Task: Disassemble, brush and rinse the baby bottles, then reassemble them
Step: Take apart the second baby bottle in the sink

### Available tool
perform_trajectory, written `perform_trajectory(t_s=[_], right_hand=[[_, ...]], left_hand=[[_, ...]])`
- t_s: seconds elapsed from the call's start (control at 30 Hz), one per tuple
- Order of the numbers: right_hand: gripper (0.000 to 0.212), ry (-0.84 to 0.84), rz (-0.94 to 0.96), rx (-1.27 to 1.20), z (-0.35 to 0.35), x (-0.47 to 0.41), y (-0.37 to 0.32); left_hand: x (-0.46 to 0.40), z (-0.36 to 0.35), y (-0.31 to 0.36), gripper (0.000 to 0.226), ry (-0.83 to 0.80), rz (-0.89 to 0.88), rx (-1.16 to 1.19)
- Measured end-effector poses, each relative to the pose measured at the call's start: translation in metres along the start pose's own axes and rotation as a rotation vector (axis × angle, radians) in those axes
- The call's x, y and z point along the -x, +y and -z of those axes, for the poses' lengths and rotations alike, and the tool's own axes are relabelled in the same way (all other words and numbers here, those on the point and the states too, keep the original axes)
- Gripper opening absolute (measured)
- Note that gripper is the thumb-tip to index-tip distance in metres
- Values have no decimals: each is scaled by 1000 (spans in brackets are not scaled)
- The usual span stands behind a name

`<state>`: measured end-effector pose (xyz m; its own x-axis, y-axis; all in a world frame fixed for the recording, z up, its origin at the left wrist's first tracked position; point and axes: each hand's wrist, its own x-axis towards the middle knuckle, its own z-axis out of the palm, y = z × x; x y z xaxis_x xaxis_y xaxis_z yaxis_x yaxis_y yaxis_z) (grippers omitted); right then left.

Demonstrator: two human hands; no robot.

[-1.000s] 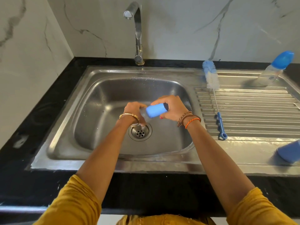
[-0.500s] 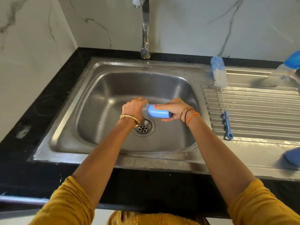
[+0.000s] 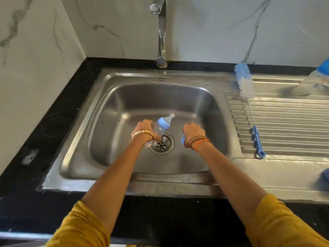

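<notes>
Over the steel sink [image 3: 114,97] my left hand [image 3: 145,130] grips a clear baby bottle [image 3: 158,130] tilted up to the right. Its blue collar [image 3: 162,123] and clear teat [image 3: 170,118] are bare. My right hand [image 3: 193,131] has pulled away to the right and holds the blue cap [image 3: 182,139], of which only a sliver shows under the fingers. A second capped bottle [image 3: 315,81] lies on the drainboard at the far right. The blue-and-white bottle brush [image 3: 246,88] lies along the drainboard's left side.
The tap [image 3: 161,29] stands at the back with no water running. The drain [image 3: 161,144] sits just below my hands. A blue object [image 3: 324,179] is cut off at the right edge. Black countertop [image 3: 53,122] surrounds the sink.
My right hand pulled the blue cap off the bottle and moved right with it. The teat is now exposed. My left hand kept hold of the bottle.
</notes>
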<state>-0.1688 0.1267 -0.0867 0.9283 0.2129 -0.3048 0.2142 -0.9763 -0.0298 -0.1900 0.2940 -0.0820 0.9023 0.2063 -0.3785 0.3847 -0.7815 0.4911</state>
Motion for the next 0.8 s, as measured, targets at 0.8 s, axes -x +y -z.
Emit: perform_trajectory(t_s=[0.8], right_hand=[[55,-271,-93,-1401,32,-12,14]], left_hand=[[-4,9,2,61,141,-273,17]])
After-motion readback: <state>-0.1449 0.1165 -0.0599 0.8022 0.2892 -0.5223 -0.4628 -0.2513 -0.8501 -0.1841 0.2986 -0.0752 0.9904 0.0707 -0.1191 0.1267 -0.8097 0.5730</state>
